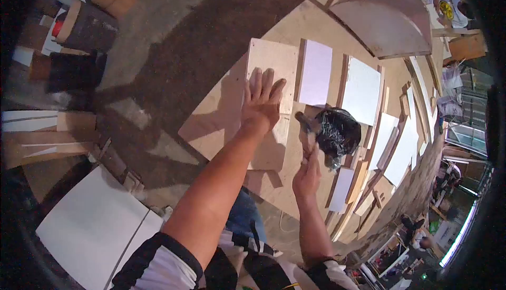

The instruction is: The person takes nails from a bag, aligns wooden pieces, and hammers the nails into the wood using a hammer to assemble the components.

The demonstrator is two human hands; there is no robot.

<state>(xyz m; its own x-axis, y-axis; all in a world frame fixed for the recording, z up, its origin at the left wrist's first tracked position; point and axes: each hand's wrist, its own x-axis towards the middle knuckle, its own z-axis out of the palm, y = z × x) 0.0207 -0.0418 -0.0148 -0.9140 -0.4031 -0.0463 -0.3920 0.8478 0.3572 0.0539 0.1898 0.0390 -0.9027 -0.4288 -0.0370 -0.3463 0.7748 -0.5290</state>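
My left hand [261, 103] lies flat with its fingers spread on a pale wooden board [270, 147], pressing against its upper face. Small dark dots, like nail heads, show along the board's edges. In my right hand [307, 176] is a hammer [307, 126], gripped by its handle. The hammer's head is somewhat blurred and hangs just right of the board, apart from it. Beside the hammer sits a black plastic bag [338, 134], its contents hidden.
Beneath everything is a large plywood worktop [311, 26]. It carries a pinkish panel [316, 74], a white panel [361, 89], several wood strips and a curved wooden piece [382, 16]. White boards [89, 226] stand at lower left. A person [450, 5] is at upper right.
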